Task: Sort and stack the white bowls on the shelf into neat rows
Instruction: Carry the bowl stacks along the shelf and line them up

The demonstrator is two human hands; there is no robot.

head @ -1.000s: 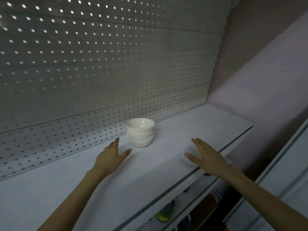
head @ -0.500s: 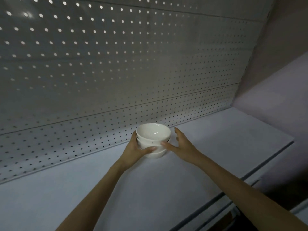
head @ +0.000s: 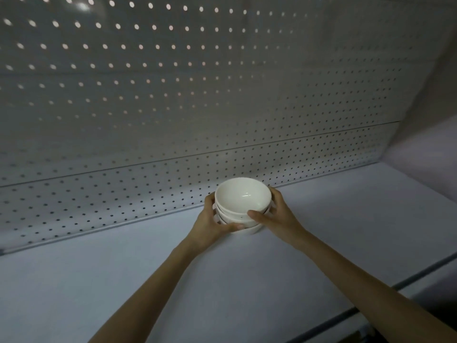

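A stack of three white bowls [head: 242, 198] stands on the white shelf [head: 123, 280], close to the perforated back panel. My left hand [head: 210, 225] wraps the stack's left side, with its thumb under the front near the bottom bowl. From the right, my right hand [head: 277, 215] clasps the stack, its thumb pressed on the front of the upper bowls. The fingers of both hands are hidden behind the stack. The top bowl is empty and faces up.
A grey perforated back panel [head: 197, 107] rises right behind the bowls. A plain side wall [head: 425, 144] closes the shelf on the right. The shelf's front edge [head: 371, 305] runs diagonally at the lower right.
Both hands came in from the open shelf surface and closed around the bowl stack. Since half a second ago the grip has tightened, with the thumbs further around the front.
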